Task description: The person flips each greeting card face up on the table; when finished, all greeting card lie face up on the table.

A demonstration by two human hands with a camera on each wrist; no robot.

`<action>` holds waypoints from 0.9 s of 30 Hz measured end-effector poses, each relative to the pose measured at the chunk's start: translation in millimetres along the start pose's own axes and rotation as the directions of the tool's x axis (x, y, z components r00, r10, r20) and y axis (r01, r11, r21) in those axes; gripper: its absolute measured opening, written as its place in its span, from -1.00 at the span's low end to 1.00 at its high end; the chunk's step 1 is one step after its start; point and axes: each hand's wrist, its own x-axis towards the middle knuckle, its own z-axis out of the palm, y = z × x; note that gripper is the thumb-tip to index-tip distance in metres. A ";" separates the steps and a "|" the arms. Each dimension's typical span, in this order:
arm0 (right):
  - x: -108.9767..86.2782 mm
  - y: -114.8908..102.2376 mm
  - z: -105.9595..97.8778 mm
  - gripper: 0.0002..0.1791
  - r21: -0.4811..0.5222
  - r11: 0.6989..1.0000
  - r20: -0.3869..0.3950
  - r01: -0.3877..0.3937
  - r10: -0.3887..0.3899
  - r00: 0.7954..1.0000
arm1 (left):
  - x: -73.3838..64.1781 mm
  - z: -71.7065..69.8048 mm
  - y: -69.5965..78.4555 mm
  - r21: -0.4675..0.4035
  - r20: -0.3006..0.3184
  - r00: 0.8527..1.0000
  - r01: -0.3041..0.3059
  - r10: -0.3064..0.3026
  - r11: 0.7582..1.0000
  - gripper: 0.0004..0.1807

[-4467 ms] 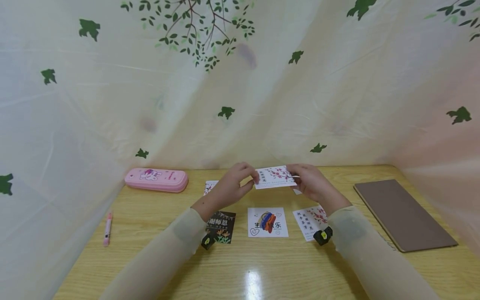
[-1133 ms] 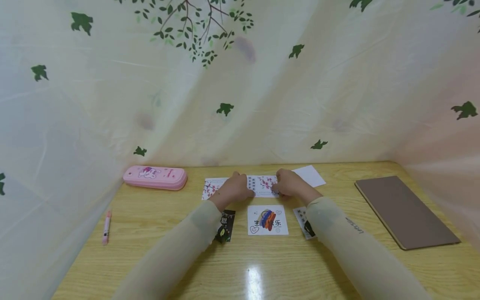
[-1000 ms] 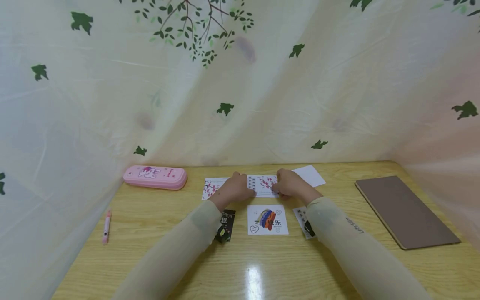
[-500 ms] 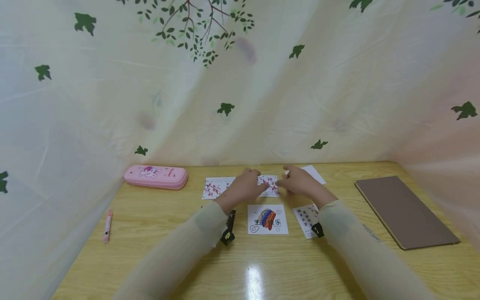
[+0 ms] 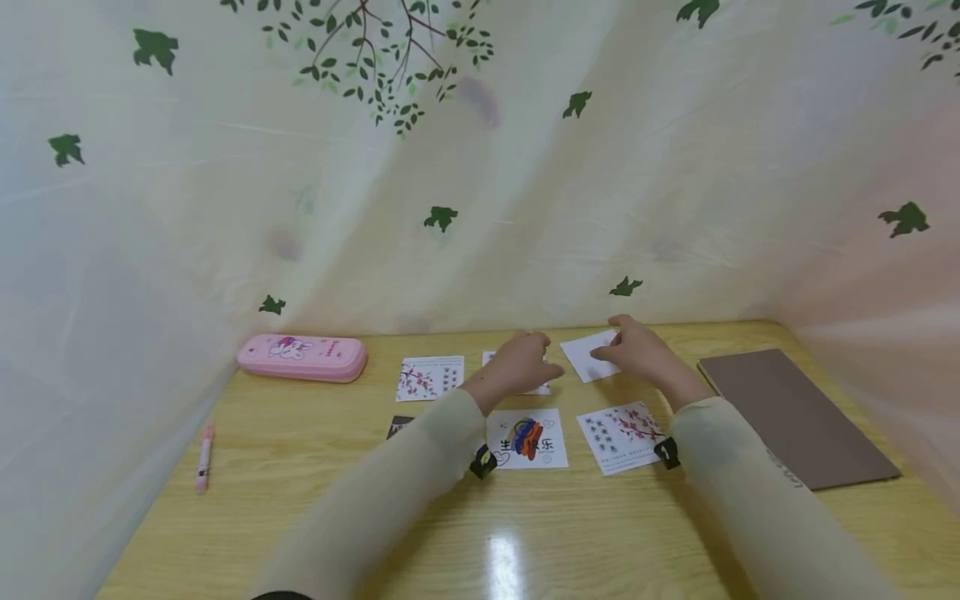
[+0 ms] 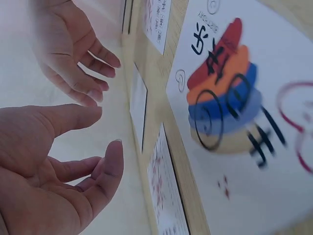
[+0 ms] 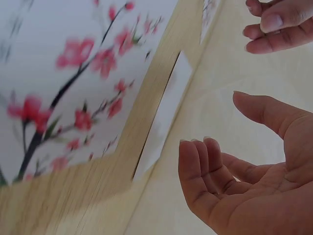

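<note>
My left hand [image 5: 516, 367] hovers over the middle back card [image 5: 542, 389], which it mostly covers; its thumb and fingers are apart with nothing between them. My right hand [image 5: 637, 352] is above the blank white card [image 5: 585, 357] at the back right. In the right wrist view its fingers [image 7: 195, 169] are loosely bent and stand clear of that card. A blossom card [image 5: 431, 379] lies at the back left. In front lie a card with a coloured brush-stroke design [image 5: 527, 440] and a tilted blossom card [image 5: 621, 437]. A dark card [image 5: 398, 423] is mostly hidden under my left sleeve.
A pink pencil case [image 5: 302, 358] lies at the back left of the wooden table [image 5: 420, 542]. Nearer the left edge is a pink pen [image 5: 204, 460]. On the right rests a brown notebook [image 5: 798, 417], partly behind my right sleeve. A printed curtain [image 5: 525, 183] hangs behind the table.
Both hands earlier held a blossom card in the air, then set it down in the middle of the back row and let go. Now both have shifted right, the right hand over the blank card.
</note>
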 end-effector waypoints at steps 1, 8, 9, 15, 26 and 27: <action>0.2 3.1 -3.0 -0.05 0.000 1.000 0.000 -0.009 0.009 1.000 | 3.3 1.5 2.5 -0.007 0.010 1.000 0.001 -0.001 1.000 -0.28; 5.7 20.8 -14.8 -0.07 0.013 0.999 -0.015 -0.050 0.050 0.999 | 23.5 13.4 15.3 -0.028 0.027 1.000 0.006 -0.006 1.000 -0.40; 7.4 22.6 -14.7 -0.07 0.008 0.999 -0.014 -0.054 0.054 0.998 | 25.7 15.1 16.6 -0.029 0.026 1.000 0.010 -0.009 1.000 -0.45; 20.1 32.9 -12.2 -0.04 -0.021 0.995 0.011 -0.100 0.101 0.995 | 34.9 19.7 20.9 0.023 -0.001 1.000 0.022 -0.022 1.000 -0.51; 37.6 42.0 -15.0 -0.01 -0.035 0.982 0.079 -0.186 0.188 0.979 | 53.2 25.9 13.9 0.099 0.027 0.992 0.123 -0.126 0.987 0.00; 38.5 42.3 -15.2 0.00 -0.038 0.983 0.080 -0.182 0.184 0.980 | 52.9 26.1 11.8 0.109 0.020 0.993 0.115 -0.118 0.987 0.02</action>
